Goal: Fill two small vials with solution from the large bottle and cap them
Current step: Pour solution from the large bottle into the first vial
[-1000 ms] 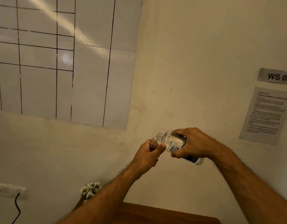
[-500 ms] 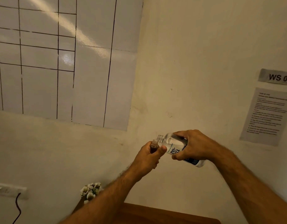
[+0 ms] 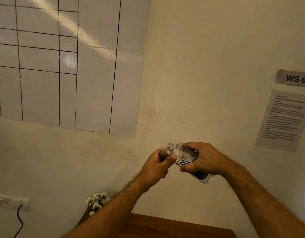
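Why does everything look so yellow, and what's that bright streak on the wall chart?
Head view: warm, dim lighting tints the wall; the streak is glare on the glossy grid sheet; the instruction notice is too blurred to read; wide-angle distortion bends the grid lines.

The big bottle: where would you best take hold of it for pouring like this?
Around its wide labelled body, coming from the base side, as the right hand does now. The bottle lies tilted with its open neck next to the vial in the left hand, so that end should probably stay free.
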